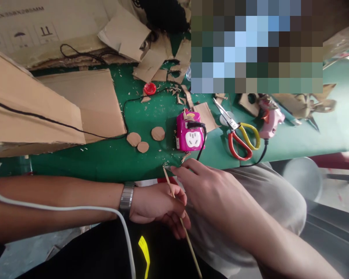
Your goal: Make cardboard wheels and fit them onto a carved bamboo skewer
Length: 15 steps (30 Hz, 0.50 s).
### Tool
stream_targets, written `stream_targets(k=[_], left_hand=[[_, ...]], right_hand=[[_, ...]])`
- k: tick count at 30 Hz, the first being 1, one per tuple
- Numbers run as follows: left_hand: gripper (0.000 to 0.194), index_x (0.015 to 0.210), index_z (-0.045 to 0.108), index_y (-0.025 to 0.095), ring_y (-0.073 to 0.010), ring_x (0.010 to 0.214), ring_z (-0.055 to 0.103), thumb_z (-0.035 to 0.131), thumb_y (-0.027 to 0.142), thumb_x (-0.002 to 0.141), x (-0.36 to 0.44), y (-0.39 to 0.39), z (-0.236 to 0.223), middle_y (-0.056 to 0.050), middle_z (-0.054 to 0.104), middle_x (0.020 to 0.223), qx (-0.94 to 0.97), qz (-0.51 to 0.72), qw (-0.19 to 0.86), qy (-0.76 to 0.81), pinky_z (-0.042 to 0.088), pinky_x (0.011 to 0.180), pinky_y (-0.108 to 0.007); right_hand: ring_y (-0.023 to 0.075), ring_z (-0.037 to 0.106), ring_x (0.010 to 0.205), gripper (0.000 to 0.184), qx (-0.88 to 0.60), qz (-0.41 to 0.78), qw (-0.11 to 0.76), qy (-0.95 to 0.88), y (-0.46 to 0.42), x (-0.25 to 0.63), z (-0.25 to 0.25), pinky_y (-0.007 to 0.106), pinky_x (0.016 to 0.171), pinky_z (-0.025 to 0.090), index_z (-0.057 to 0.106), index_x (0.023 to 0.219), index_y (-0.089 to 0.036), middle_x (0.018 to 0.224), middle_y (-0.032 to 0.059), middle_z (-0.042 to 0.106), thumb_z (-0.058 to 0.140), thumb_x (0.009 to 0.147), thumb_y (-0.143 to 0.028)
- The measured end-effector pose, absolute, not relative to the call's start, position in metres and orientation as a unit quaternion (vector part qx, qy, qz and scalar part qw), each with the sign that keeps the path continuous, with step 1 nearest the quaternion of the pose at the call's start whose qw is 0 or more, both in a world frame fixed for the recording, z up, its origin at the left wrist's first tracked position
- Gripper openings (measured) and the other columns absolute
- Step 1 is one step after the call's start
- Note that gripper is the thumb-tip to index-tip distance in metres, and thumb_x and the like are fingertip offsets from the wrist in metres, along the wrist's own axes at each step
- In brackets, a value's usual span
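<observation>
A thin wooden stick (189, 242) slants up from the bottom of the view to the table edge. My left hand (163, 205), with a metal watch (127, 197) at its wrist, is closed around the stick. My right hand (203, 178) comes in from the lower right, its thumb and fingers pinched beside the stick's pointed upper end. A thin grey blade-like piece (168, 168) shows at those fingertips, next to the tip. Pale shavings lie on the green table (104, 164) just beyond.
A pink power socket (191, 131), cardboard discs (158, 133), scissors (235, 130) and a pink glue gun (271, 123) lie on the table. A cardboard box (31, 102) stands left. A white cable (75, 208) crosses my left forearm. A red cap (149, 88) lies near cardboard scraps.
</observation>
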<state>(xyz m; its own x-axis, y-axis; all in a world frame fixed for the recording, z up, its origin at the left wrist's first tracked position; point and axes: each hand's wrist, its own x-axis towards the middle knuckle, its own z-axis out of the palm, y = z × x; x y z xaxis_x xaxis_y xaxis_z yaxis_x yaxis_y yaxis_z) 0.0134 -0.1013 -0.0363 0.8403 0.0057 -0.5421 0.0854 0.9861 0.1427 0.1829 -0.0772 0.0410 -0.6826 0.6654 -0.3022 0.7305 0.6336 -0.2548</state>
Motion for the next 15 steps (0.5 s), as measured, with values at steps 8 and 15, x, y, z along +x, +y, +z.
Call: stream_targets(k=[8,15], left_hand=[[0.034,0.084,0.048,0.02,-0.0163,0.06,0.073,0.074,0.016,0.062,0.0129,-0.1022,-0.037,-0.003,0.075,0.071,0.08,-0.02,0.956,0.28,0.059,0.066,-0.031],[0.036,0.087,0.044,0.021,-0.0158,0.06,0.073,0.071,0.012,0.064,0.0127,-0.1006,-0.0368,-0.003,0.077,0.071,0.078,-0.025,0.957,0.278,0.06,0.065,-0.03]], right_hand=[[0.0185,0.063,0.071,0.021,0.401,-0.147,0.104,0.898,-0.0793,0.1751,0.0398,0.033,0.052,0.034,0.065,0.095,-0.02,0.091,0.0039,0.065,0.068,0.084,-0.002],[0.0182,0.066,0.075,0.018,0.413,-0.18,0.095,0.888,-0.0763,0.1842,0.0405,0.032,0.054,0.035,0.068,0.1,-0.019,0.096,0.0036,0.069,0.069,0.089,-0.005]])
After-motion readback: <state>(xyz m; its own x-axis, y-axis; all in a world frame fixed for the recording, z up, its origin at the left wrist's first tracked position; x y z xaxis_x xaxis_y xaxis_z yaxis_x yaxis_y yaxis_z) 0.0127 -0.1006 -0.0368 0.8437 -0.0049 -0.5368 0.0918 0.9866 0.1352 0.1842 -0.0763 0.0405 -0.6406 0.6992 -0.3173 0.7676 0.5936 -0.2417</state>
